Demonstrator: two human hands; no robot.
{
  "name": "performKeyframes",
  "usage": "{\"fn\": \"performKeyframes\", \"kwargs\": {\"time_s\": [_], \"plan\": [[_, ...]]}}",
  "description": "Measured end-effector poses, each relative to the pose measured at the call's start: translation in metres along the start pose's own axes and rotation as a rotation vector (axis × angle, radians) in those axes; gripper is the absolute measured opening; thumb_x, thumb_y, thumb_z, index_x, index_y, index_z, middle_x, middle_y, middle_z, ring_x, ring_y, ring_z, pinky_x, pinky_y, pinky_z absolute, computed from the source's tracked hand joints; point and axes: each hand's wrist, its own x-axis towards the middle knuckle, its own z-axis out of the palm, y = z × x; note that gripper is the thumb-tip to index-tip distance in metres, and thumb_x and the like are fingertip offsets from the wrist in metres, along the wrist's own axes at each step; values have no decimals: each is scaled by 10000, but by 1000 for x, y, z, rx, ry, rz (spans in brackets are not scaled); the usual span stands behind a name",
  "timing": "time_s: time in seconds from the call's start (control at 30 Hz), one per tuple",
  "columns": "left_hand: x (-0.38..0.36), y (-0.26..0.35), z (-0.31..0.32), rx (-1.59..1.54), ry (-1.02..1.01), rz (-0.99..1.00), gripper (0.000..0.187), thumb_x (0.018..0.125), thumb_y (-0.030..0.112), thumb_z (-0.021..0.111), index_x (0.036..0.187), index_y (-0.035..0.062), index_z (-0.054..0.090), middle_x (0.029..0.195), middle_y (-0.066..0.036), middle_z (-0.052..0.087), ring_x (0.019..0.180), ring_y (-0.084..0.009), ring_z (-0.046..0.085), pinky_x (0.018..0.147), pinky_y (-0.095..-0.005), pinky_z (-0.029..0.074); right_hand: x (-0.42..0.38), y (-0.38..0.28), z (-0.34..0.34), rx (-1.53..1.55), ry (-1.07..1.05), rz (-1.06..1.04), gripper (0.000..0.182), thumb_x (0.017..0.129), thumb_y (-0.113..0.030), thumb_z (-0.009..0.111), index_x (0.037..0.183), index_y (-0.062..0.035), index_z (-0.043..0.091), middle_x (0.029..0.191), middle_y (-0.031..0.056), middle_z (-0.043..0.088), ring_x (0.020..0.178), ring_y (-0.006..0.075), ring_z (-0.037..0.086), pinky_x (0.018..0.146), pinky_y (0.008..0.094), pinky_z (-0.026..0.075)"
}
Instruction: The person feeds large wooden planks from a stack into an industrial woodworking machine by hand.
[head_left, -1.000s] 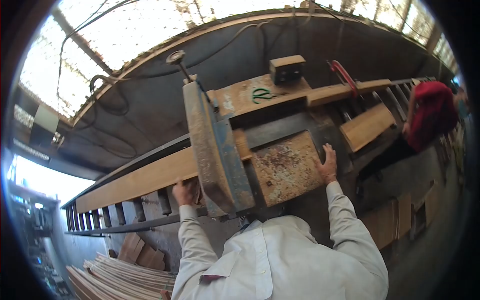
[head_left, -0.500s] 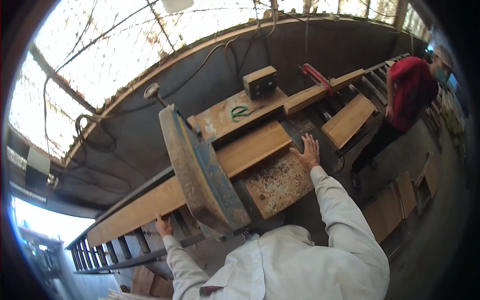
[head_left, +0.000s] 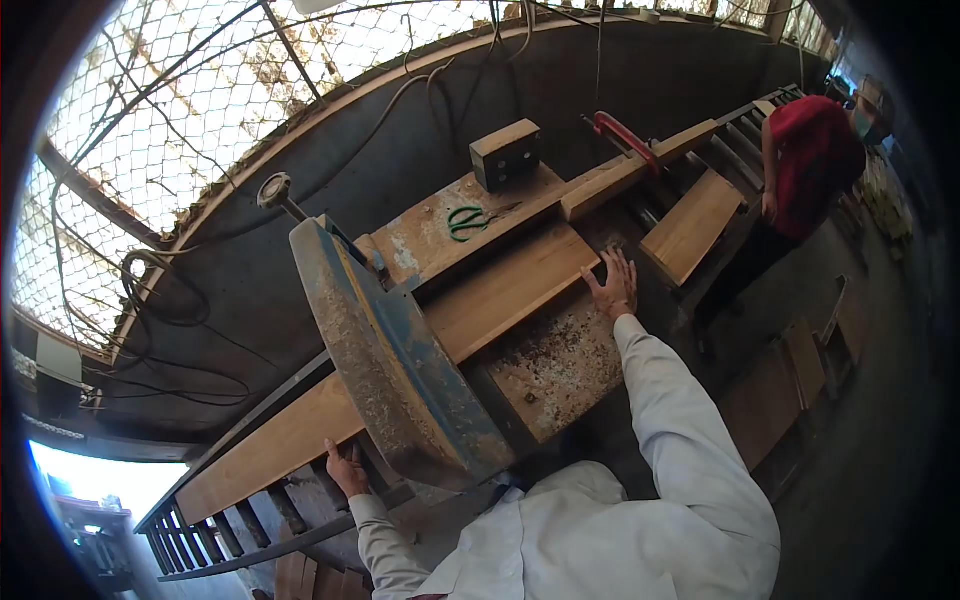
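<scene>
Left grip (head_left: 347,471) at near edge of board (head_left: 270,445), closure unclear; right grip (head_left: 609,280) spread by right corner. Board follows far edge of rollers (head_left: 287,508), under machine (head_left: 395,350); likely stiff, heavy: support both ends.

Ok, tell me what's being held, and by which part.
No firm grip can be made out: the left hand is at the near edge of the board, the open right hand at its right end's near corner.
</scene>
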Motion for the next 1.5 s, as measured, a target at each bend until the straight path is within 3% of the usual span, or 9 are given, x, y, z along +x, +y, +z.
{"fn": "performKeyframes", "kwargs": {"time_s": [0.1, 0.23, 0.4, 0.5, 0.7, 0.97, 1.37, 1.5], "plan": [[-5, 3, 6, 11, 19, 8, 433, 956, 392, 625, 1165, 17, 574, 1068, -90, 648, 929, -237, 655, 818, -428, 555, 0, -1, -1, -15, -6, 2, 796, 876, -672, 494, 1412, -86, 455, 1546, 85, 347, 1464, 229, 237, 1221, 427, 91], [-15, 13, 2, 332, 1, 155, 479, 960, 427, 605, 1201, 15, 572, 1105, -112, 644, 958, -259, 649, 841, -445, 554, 2, -2, 1, -44, -19, 2, 784, 882, -667, 487, 1410, -88, 456, 1539, 85, 360, 1464, 229, 237, 1221, 427, 90], [-1, 7, -8, -126, 117, 1, 533, 955, 478, 585, 1242, 29, 563, 1148, -109, 637, 981, -272, 647, 833, -455, 553, 2, 0, 4, -108, -16, -28, 728, 915, -623, 483, 1414, -95, 448, 1529, 87, 374, 1461, 236, 246, 1219, 432, 103], [-21, 14, 21, 123, 301, 122, 551, 955, 503, 565, 1244, 34, 564, 1154, -100, 636, 999, -271, 642, 790, -456, 568, 1, -3, 4, -93, -26, -32, 714, 922, -616, 480, 1416, -101, 446, 1535, 84, 365, 1464, 233, 240, 1218, 436, 105], [-10, 7, 13, 212, 346, 109, 565, 964, 518, 527, 1258, 38, 562, 1171, -107, 625, 1025, -258, 623, 723, -444, 586, -2, -9, 1, -103, -72, -8, 727, 935, -628, 440, 1443, -107, 420, 1559, 74, 330, 1472, 226, 223, 1218, 431, 96], [-23, 15, 29, 142, 312, 120, 615, 965, 531, 514, 1282, 5, 541, 1191, -146, 612, 1046, -285, 617, 822, -490, 554, 0, -8, -1, -137, -74, -6, 739, 934, -644, 427, 1444, -109, 422, 1563, 70, 327, 1473, 228, 219, 1221, 431, 96], [-14, 10, 15, 146, 268, 93, 594, 984, 521, 487, 1253, -6, 532, 1208, -149, 588, 1065, -287, 600, 790, -461, 586, 2, -1, 10, -135, -39, -18, 739, 914, -622, 483, 1434, -98, 443, 1555, 88, 343, 1469, 231, 236, 1216, 422, 107], [-18, 12, 21, 188, 301, 112, 624, 971, 535, 504, 1289, -2, 512, 1230, -154, 567, 1126, -296, 559, 833, -477, 568, -1, 3, 8, -129, 6, -87, 760, 895, -618, 529, 1420, -73, 455, 1509, 138, 406, 1443, 281, 287, 1204, 429, 126]]}}
